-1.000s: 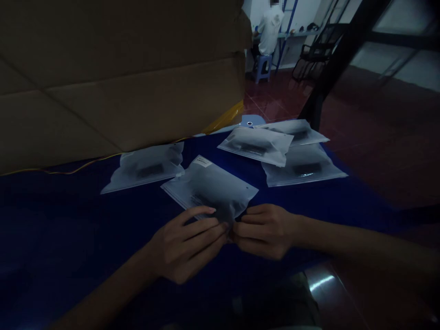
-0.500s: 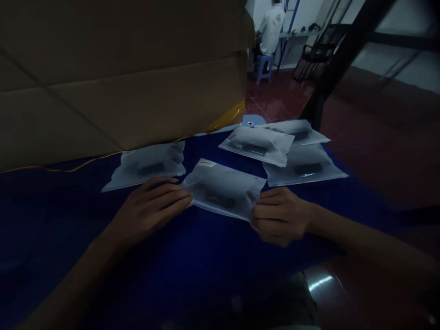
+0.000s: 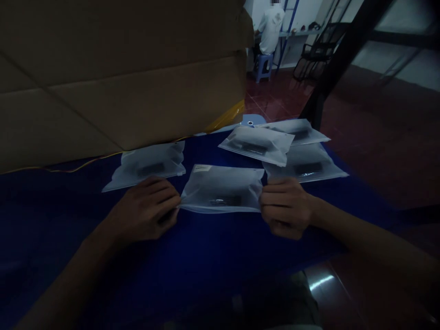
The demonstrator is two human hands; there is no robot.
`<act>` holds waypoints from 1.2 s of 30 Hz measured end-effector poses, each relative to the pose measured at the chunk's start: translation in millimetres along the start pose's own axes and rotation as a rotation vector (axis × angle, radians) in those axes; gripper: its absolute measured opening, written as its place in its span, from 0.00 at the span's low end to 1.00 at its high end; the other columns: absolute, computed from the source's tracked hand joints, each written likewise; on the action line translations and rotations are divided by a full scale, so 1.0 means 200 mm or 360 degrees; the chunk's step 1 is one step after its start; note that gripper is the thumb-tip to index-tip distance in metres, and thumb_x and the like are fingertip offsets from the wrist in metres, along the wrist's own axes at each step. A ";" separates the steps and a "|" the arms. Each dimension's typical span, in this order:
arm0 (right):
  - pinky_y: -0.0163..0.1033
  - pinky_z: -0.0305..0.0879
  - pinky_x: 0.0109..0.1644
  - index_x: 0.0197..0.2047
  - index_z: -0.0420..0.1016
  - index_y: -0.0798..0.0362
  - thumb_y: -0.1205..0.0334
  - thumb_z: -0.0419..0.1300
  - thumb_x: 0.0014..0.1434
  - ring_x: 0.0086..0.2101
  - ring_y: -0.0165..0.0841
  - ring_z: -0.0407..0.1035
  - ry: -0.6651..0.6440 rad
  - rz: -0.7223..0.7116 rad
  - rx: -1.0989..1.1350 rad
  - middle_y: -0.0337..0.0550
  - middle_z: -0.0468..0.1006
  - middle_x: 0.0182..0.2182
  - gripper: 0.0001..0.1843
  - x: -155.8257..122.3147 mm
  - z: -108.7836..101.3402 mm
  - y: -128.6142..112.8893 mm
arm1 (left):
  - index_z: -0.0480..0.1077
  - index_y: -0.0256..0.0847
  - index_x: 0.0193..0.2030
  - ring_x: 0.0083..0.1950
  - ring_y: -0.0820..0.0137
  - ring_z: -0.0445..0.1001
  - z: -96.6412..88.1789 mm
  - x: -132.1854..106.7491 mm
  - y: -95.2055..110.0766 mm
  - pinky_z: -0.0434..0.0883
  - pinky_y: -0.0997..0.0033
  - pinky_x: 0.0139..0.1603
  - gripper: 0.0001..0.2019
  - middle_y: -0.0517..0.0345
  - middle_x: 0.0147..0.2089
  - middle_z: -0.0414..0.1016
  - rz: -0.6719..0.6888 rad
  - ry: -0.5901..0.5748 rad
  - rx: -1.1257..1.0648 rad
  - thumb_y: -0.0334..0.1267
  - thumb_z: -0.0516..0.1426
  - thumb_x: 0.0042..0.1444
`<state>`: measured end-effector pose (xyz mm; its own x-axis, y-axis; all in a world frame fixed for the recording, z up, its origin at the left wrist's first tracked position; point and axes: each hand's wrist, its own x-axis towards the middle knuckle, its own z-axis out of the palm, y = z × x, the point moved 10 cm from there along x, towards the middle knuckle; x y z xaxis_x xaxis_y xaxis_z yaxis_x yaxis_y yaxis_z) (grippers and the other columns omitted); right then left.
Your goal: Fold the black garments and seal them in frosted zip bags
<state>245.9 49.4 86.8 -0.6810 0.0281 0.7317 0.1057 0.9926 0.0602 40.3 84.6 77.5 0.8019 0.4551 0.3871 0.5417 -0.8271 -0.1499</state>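
Observation:
A frosted zip bag (image 3: 222, 185) with a dark object inside and a small pale label at its upper left lies between my two hands. My left hand (image 3: 149, 208) is closed, pinching the bag's near left corner. At the opposite end, my right hand (image 3: 287, 206) has its fingers curled shut on the right edge. The bag's near edge is stretched roughly level between them. Just behind my left hand lies another frosted zip bag (image 3: 151, 160). What the dark contents are cannot be made out.
Several similar bags overlap at the back right, one zip bag (image 3: 257, 142) on top. A large cardboard box (image 3: 147, 96) walls off the back left of the blue table (image 3: 206, 256). Beyond, a person (image 3: 271, 30) sits on a blue stool (image 3: 264, 68). A dark slanted post (image 3: 343, 59) rises at right.
The bag between my hands has turned from slanting down rightward to nearly level. My left hand has closed on its near left corner, and my right hand has shifted slightly right and up.

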 end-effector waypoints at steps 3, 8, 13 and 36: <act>0.40 0.53 0.25 0.27 0.69 0.51 0.69 0.54 0.53 0.24 0.30 0.60 -0.0107 0.0204 -0.0182 0.38 0.70 0.23 0.06 0.00 0.03 0.06 | 0.71 0.42 0.30 0.34 0.67 0.74 0.05 0.01 0.07 0.72 0.58 0.48 0.09 0.61 0.31 0.76 0.0044 -0.0173 -0.0190 0.30 0.55 0.60; 0.39 0.60 0.29 0.30 0.74 0.54 0.68 0.56 0.56 0.28 0.33 0.65 -0.0054 0.0242 -0.0270 0.42 0.75 0.27 0.05 -0.01 0.08 0.04 | 0.71 0.41 0.32 0.34 0.66 0.74 0.05 0.06 0.19 0.70 0.59 0.48 0.13 0.59 0.30 0.75 0.0121 -0.0035 -0.0136 0.44 0.60 0.67; 0.37 0.69 0.32 0.36 0.80 0.60 0.70 0.57 0.64 0.30 0.31 0.72 -0.0033 -0.0046 -0.0197 0.47 0.81 0.34 0.10 0.01 0.13 -0.10 | 0.74 0.40 0.38 0.35 0.67 0.74 0.09 0.09 0.20 0.69 0.62 0.45 0.11 0.60 0.32 0.76 0.0059 -0.0016 -0.0025 0.40 0.57 0.71; 0.44 0.82 0.52 0.55 0.77 0.67 0.76 0.57 0.70 0.49 0.40 0.81 -0.0324 0.0228 -0.0768 0.58 0.84 0.50 0.13 0.07 0.22 -0.10 | 0.72 0.36 0.39 0.33 0.71 0.78 -0.10 0.11 0.35 0.76 0.62 0.43 0.05 0.60 0.33 0.80 0.0100 0.0459 0.0046 0.26 0.64 0.64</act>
<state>203.2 35.3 66.5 -0.7569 0.2290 0.6121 0.4958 0.8114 0.3095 91.0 30.4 94.7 0.7315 0.2875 0.6183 0.5037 -0.8390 -0.2057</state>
